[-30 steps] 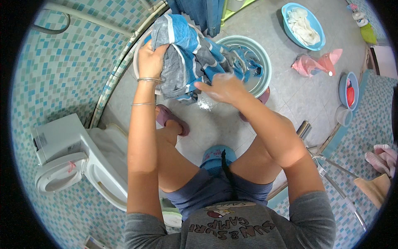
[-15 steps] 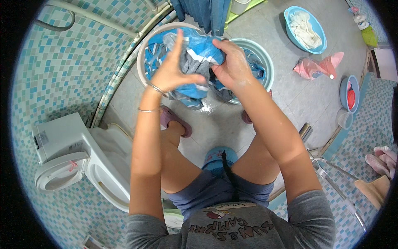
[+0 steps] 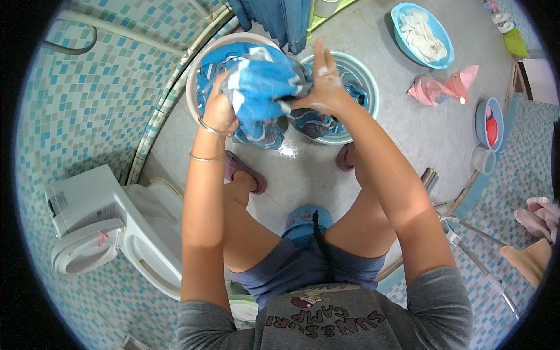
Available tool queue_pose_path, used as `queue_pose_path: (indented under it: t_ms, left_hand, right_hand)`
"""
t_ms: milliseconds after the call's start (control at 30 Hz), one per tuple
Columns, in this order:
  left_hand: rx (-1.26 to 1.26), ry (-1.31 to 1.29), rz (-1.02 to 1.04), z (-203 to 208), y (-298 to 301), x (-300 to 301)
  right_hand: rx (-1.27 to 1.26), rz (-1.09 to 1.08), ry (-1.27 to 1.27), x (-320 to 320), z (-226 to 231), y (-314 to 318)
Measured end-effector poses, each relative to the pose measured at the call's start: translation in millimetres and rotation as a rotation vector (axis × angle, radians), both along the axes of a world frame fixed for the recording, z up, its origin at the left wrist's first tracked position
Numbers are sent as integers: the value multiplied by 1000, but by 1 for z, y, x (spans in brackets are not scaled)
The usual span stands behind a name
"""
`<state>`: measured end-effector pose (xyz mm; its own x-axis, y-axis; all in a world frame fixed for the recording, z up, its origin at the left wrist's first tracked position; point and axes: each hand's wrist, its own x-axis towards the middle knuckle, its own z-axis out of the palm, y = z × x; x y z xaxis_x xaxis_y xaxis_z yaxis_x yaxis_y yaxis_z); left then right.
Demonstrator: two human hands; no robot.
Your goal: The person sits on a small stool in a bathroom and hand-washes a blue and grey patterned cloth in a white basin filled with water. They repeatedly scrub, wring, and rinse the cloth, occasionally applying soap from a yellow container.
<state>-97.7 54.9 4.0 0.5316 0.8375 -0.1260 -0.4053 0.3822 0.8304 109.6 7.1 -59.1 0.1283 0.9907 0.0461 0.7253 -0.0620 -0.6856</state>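
Observation:
A bunched garment [image 3: 259, 87] in blue, grey and white is held up over two basins, slightly blurred by motion. My left hand [image 3: 219, 111] grips its left side, with bangles on the wrist. My right hand [image 3: 328, 90] is at the garment's right side, fingers stretched out and apart, with whitish suds on the skin. Beneath the garment on the left is a pale round basin [image 3: 193, 87] with more blue and grey cloth in it. The light green basin [image 3: 373, 96] on the right holds dark and blue wet clothes, partly covered by my right hand and the garment.
White cloth lies in a blue basin [image 3: 398, 36] at the far right. Close to it are a pink plastic bag [image 3: 431, 89] and a small blue basin [image 3: 483, 125] with red items. A white toilet [image 3: 149, 248] stands at the left, below a blue curtain [image 3: 271, 20].
The garment has been turned and bunched up. My left hand has closed on its left side, while my right hand has let go and its fingers have spread.

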Motion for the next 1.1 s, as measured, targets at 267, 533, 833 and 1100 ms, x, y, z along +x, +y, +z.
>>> queue_pose_path:
  t_ms: [267,533,833,1100]
  left_hand:
    - [750,911,-231,-2,34,-49]
    - [425,933,86,-22,44,-65]
    - [-36,200,215,-2,20,-23]
    - [349,901,-255,-2,36,-35]
  right_hand:
    - [-339,-26,415,18,52,15]
    - [-331,16,745,2,60,16]
    - [-35,-15,-43,-57,20,-12]
    - [-314,-85,164,9,58,13]
